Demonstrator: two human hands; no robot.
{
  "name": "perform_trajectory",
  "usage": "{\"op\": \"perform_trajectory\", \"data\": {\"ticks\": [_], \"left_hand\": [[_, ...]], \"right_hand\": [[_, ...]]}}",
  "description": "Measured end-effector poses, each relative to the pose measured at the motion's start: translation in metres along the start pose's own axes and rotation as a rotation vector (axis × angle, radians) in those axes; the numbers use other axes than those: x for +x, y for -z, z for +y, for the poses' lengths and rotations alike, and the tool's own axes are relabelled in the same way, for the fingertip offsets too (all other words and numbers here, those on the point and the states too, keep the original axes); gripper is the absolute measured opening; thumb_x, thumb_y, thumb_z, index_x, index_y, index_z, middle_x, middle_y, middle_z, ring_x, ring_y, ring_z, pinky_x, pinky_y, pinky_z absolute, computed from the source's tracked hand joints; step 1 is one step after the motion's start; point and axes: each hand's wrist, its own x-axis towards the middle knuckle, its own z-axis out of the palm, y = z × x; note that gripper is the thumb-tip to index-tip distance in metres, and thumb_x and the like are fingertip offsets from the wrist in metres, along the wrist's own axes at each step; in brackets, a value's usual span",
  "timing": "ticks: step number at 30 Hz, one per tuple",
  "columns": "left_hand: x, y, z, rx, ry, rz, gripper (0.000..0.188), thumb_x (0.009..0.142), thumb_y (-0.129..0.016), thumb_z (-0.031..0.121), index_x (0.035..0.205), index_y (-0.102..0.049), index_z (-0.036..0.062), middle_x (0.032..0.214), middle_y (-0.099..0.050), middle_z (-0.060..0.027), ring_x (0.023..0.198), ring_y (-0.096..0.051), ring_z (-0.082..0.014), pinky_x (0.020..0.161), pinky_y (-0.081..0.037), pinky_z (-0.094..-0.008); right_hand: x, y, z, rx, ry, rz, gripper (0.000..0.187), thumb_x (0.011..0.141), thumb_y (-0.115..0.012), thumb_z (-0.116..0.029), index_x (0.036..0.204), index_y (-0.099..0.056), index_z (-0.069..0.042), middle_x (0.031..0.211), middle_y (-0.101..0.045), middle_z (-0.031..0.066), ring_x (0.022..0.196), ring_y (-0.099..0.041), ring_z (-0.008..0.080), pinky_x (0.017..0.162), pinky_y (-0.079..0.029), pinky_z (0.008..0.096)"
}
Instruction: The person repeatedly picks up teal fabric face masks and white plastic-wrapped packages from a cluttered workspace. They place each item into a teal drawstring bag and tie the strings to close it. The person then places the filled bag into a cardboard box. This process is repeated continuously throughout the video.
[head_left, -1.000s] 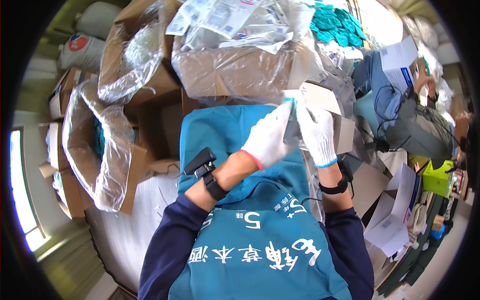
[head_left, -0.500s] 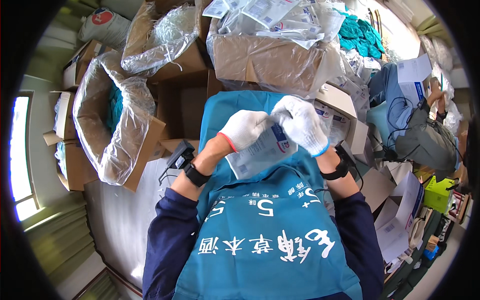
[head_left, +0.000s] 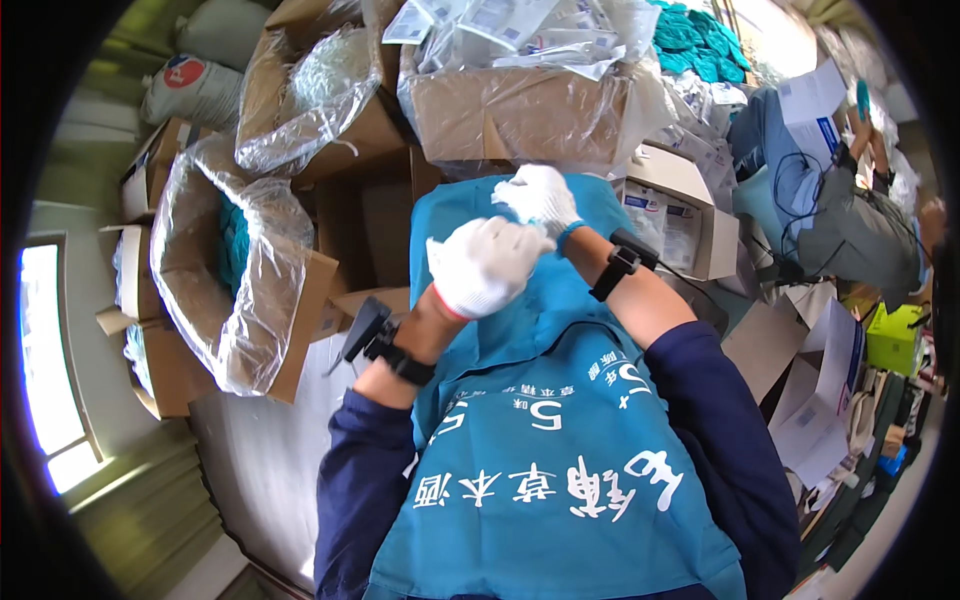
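Observation:
Both my hands, in white knit gloves, are close together over the blue apron (head_left: 540, 400) on my lap. My left hand (head_left: 485, 265) is closed, knuckles up, its fingertips near the right glove's cuff. Just beyond it, my right hand (head_left: 540, 200) is curled, with its fingers turned toward the left. Whatever either hand holds, if anything, is hidden behind the gloves. Several white printed packets (head_left: 665, 225) stand in an open carton (head_left: 718, 240) right of my right hand.
Ahead is a plastic-lined carton (head_left: 520, 115) heaped with white packets. To the left stand a lined box (head_left: 285, 330) with green cloth inside and an open brown carton (head_left: 370, 230). On the right another person (head_left: 865, 225) sits beside an open white box (head_left: 815, 390).
The white packet that hung between my hands is out of sight. My right hand has swung left and away from me, while my left hand has shifted slightly right. The view has also shifted.

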Motion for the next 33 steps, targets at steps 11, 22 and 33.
{"op": "perform_trajectory", "data": {"ticks": [11, 22, 33], "left_hand": [[-0.026, 0.029, -0.010, -0.061, 0.312, 0.272, 0.016, 0.074, -0.070, -0.001, 0.086, -0.067, 0.0088, 0.076, -0.066, -0.0068, 0.063, -0.063, -0.0264, 0.057, -0.050, -0.0338], [-0.032, 0.014, -0.018, -0.070, 0.311, 0.202, 0.019, 0.074, -0.070, 0.001, 0.091, -0.068, 0.0103, 0.084, -0.070, -0.0057, 0.068, -0.065, -0.0250, 0.063, -0.052, -0.0333], [-0.033, 0.009, -0.015, -0.042, 0.408, 0.212, 0.015, 0.080, -0.068, 0.001, 0.093, -0.068, 0.0083, 0.082, -0.070, -0.0075, 0.072, -0.068, -0.0266, 0.065, -0.055, -0.0327]], "right_hand": [[-0.014, 0.020, 0.028, 0.000, 0.380, -0.188, 0.016, 0.084, -0.066, -0.022, 0.093, -0.070, -0.009, 0.093, -0.069, 0.0111, 0.085, -0.068, 0.0290, 0.075, -0.054, 0.0396], [-0.060, 0.082, -0.051, 0.236, 0.695, -0.025, 0.018, 0.081, -0.074, 0.002, 0.098, -0.067, -0.003, 0.095, -0.069, 0.0090, 0.085, -0.069, 0.0201, 0.077, -0.055, 0.0307], [-0.073, 0.083, -0.053, 0.170, 0.657, -0.035, 0.010, 0.086, -0.071, -0.002, 0.096, -0.071, -0.002, 0.090, -0.071, 0.0117, 0.079, -0.069, 0.0244, 0.072, -0.054, 0.0322]]}}
